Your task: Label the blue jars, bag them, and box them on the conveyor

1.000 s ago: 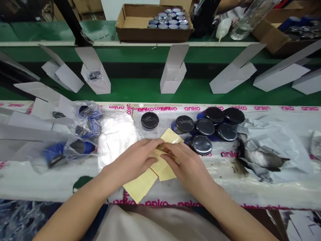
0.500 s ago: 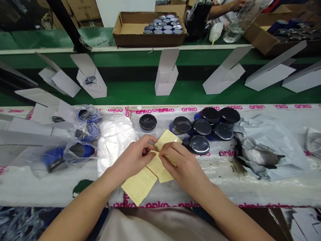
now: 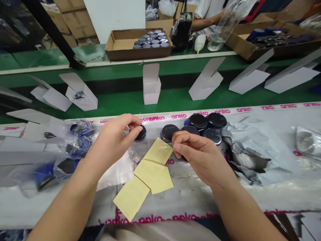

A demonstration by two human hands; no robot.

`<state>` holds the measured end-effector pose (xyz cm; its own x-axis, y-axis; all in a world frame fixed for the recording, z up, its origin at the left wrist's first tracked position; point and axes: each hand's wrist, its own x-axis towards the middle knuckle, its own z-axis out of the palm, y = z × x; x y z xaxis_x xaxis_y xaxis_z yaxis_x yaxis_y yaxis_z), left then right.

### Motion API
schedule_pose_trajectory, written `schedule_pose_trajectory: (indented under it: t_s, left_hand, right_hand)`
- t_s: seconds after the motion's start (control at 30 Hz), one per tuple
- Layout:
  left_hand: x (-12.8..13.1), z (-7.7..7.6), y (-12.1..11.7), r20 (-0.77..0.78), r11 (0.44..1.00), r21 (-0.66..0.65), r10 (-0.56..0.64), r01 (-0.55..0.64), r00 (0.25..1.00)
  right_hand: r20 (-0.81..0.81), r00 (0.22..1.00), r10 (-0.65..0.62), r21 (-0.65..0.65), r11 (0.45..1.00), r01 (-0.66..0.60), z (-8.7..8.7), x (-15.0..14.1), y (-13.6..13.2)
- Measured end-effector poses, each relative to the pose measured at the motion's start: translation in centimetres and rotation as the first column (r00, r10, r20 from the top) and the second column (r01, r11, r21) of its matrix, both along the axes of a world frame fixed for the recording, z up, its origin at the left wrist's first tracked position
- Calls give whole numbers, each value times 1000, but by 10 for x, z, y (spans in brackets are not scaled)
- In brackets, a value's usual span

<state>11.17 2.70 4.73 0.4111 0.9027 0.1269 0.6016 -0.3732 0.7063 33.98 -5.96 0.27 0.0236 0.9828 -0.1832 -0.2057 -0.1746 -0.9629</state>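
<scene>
My left hand (image 3: 116,136) hovers over the near left side of a jar with a shiny black lid (image 3: 141,133). Its thumb and fingertips curl close together in front of the lid, and what they pinch, if anything, is hidden. My right hand (image 3: 197,151) has thumb and fingers pressed together beside the right corner of the yellow printed papers (image 3: 150,170); whether they touch is unclear. The papers lie spread and overlapping, creased between sections. Several blue jars with black lids (image 3: 198,120) stand behind the right hand, partly covered by it.
Clear plastic bags (image 3: 117,172) lie under my left forearm. Bagged blue jars (image 3: 81,129) and white boxes sit at left. Torn grey wrapping (image 3: 260,157) lies right. Open white boxes (image 3: 151,88) line the green shelf; a cardboard tray (image 3: 137,55) and a co-worker's arm (image 3: 207,22) are behind.
Both hands have come off the yellow papers, which stay in place. My left hand has moved up and left to the single jar; my right hand has moved right toward the jar group.
</scene>
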Motion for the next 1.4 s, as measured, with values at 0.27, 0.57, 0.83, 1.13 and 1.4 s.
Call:
schedule_pose_trajectory:
  t_s: [0.27,0.57,0.83,1.13,1.4]
  left_hand:
    - [-23,-11,11,-83,977,-71,194,-199,978]
    - [69,-9,32,-224,965,-184,-229,190,947]
    - [97,-43,19,-254,901,-256,-411,349,875]
    - [92,-55,23,-175,916,-223,-375,335,910]
    - [96,-55,18,-157,952,-201,-265,231,951]
  right_hand:
    - [187,976,-114,86,991,100,-10,11,-5]
    - [550,721,-422,445,878,174,-23,19,-10]
    - [579,674,-459,454,868,202,-25,36,-20]
    - [574,696,-433,436,880,188,-20,36,-21]
    - [591,697,-405,407,896,176,-8,35,-19]
